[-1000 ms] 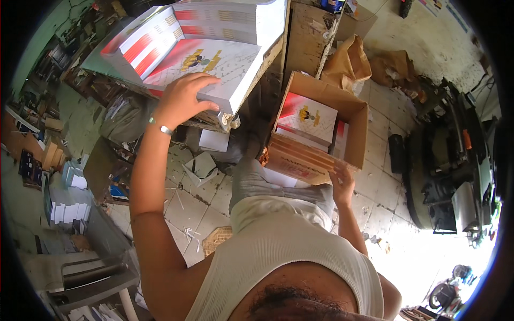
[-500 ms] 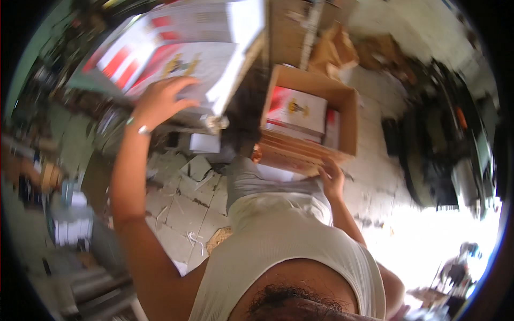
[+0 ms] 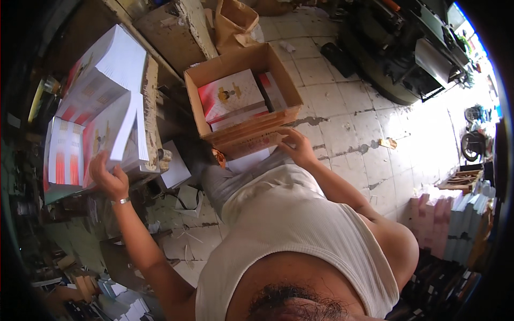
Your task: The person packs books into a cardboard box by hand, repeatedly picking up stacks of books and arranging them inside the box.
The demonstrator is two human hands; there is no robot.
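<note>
My left hand (image 3: 110, 179) is closed at the near corner of a book (image 3: 131, 125) with a white, red and emblem-marked cover. That book's corner is raised from a stack of similar books (image 3: 104, 64) on the bench at left. Some of my fingertips are hidden by the pages. In front of me stands an open cardboard box (image 3: 251, 131) with books (image 3: 230, 96) lying flat inside and another set (image 3: 274, 91) along its right side. My right hand (image 3: 297, 147) has its fingers curled on the box's near flap, thumb and forefinger pinched there.
The worn wooden bench edge (image 3: 151, 107) runs between the stack and the box. Behind the box stands a brown paper bag (image 3: 235, 24). A dark green machine (image 3: 385, 59) occupies the far right. Paper piles (image 3: 444, 219) stand at right, and a loose scrap (image 3: 388, 143) lies on the tiles.
My view has swung right, so bench and box appear further left. My left hand was spread above the books; now it has closed at a book's corner. My right hand stays at the box.
</note>
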